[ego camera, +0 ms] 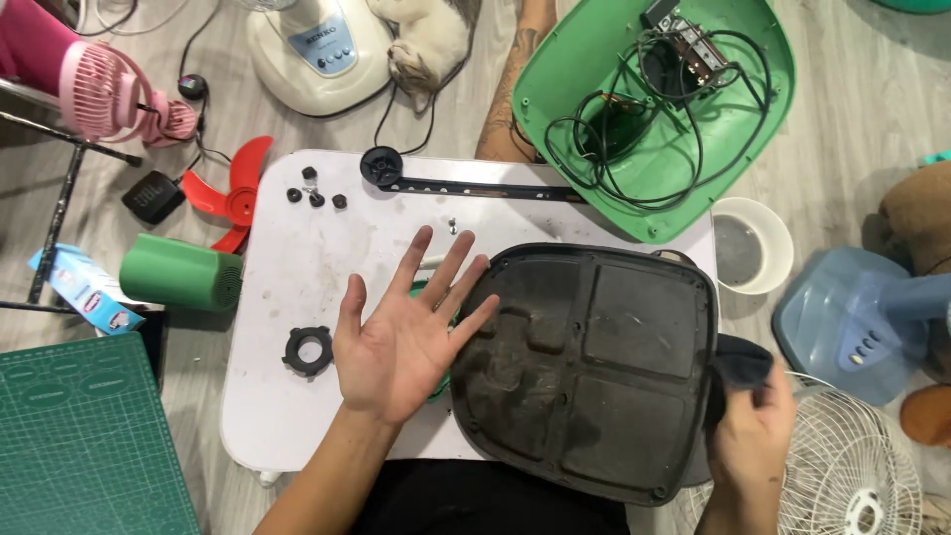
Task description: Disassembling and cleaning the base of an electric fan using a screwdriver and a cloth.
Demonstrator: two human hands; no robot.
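Nearest the camera sits the dusty black base plate (pixel 589 372), a big fan-stand bottom cover, underside up, ribs and recessed panels showing, resting w/ its near edge over the person's lap and the near edge of the white table (pixel 297 297). Right hand (pixel 753 436) pinches a dark cloth (pixel 738 365) against the plate's right rim, fingers closed on the cloth. Left hand (pixel 411 332) is spread wide, palm up, holding nothing; its fingertips just touch the plate's left rim, over the middle of the tabletop. Handling, my guess: moulded plastic, stiff, fairly light for its size, not fragile, but the grime probably makes it a bit slick, so best taken at the raised rim on two opposite sides, not by the flat panels. Shape is a rounded rectangle, nearly square; long axis seems to run roughly left-right, tilted a little, rounder end toward the table's left side, squarer end hanging off the right edge. Nearby: black ring nut (pixel 307 349) left of the hand, small screws (pixel 315 193) near the far-left corner, black slotted bar (pixel 466 188) along the far edge, green base shell (pixel 659 109) w/ wiring past the far-right corner, white bowl (pixel 753 245) off the right edge. Green cylinder (pixel 183 274) and red blade (pixel 236 193) lie off the left edge.
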